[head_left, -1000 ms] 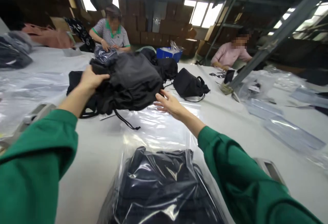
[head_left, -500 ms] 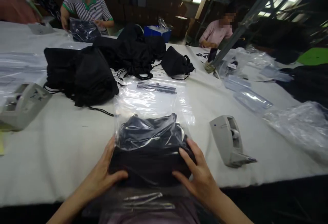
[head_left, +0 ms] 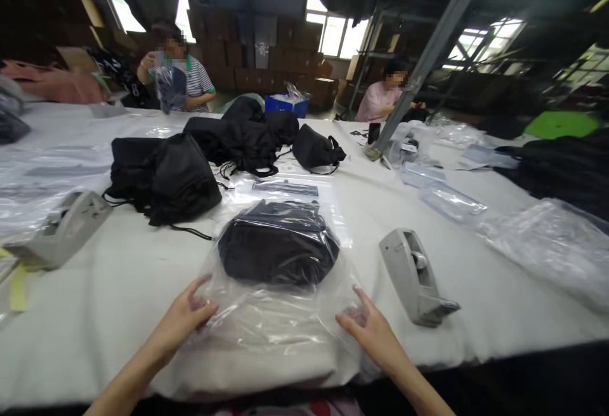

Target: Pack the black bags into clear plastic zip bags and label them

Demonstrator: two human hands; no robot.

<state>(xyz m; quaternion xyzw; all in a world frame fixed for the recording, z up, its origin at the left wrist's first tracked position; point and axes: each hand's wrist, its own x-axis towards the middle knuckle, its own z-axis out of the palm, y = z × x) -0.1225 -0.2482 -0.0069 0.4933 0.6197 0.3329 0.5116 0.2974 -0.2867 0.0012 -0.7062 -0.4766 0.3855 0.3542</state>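
Note:
In the head view, a dark folded fabric bundle (head_left: 278, 248) lies inside a clear plastic bag (head_left: 280, 314) in front of me. The bag's near end stretches toward the table edge. My left hand (head_left: 185, 311) holds the bag's left side, thumb and index finger apart and the other fingers curled in. At its right side, my right hand (head_left: 368, 324) grips the film in a similar way. Both hands are clear of the dark bundle. Under the bag's far end lies another flat clear bag with a printed black strip (head_left: 285, 188).
Black drawstring bags (head_left: 185, 178) are heaped beyond the bag. Grey tape dispensers stand at left (head_left: 64, 229) and right (head_left: 416, 279). Crumpled plastic (head_left: 552, 245) lies far right. Two people work across the table, near a slanted metal post (head_left: 423, 67).
My hands have left the dark bundle's sides and now hold the bag's near sides. The bundle sits farther from me in the bag. My view has tilted up.

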